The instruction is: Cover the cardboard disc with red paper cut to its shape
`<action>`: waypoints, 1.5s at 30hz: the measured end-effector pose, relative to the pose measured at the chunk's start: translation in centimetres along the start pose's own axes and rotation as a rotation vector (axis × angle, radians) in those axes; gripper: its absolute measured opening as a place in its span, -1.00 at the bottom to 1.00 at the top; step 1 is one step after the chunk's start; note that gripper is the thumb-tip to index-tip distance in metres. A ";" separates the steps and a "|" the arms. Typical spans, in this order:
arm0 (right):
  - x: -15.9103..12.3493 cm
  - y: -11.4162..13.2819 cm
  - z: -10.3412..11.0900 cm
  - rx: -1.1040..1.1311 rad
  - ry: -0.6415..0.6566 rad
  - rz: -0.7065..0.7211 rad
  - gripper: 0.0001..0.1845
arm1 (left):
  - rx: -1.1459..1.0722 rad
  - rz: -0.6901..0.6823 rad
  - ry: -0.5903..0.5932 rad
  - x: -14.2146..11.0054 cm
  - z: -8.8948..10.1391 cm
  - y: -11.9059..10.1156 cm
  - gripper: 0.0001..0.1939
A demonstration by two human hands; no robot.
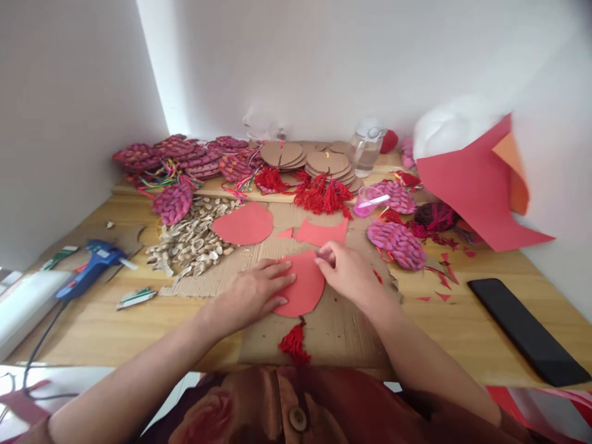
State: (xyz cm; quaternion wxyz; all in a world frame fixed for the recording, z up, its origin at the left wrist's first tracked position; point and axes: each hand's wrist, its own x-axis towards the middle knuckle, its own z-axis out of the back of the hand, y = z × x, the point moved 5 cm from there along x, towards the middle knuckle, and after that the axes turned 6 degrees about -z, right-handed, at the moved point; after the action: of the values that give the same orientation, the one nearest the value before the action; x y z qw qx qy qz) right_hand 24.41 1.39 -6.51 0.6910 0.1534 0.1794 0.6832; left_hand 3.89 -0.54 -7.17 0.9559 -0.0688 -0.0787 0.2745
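Note:
A round piece of red paper (305, 285) lies on the cardboard in front of me, with a red tassel (295, 345) sticking out below it. My left hand (256, 288) presses on its left side with the fingers stretched out. At the upper right edge, my right hand (341, 268) pinches the paper between thumb and fingers. Just beyond are another red paper round (245, 223), a red offcut with a curved edge (322, 232) and a small red triangle (285, 234). Whatever lies under the paper is mostly hidden.
Peanut shells (198, 237) and a blue glue gun (90, 268) lie left. Behind stand stacked cardboard discs (328, 163) with red tassels and a water bottle (367, 148). To the right are a pink woven oval (396, 245), red paper sheets (467, 179) and a black phone (527, 333).

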 end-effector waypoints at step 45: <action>5.1 6.1 -2.9 0.064 0.380 0.559 -0.84 | -0.182 0.197 -0.106 -0.8 -0.2 0.5 -0.34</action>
State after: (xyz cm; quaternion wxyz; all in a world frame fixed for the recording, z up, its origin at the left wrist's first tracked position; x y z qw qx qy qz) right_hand 17.62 6.51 -6.50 0.4262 0.0881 0.2774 0.8565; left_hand 3.04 -0.56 -7.54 0.9086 -0.1478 -0.1465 0.3621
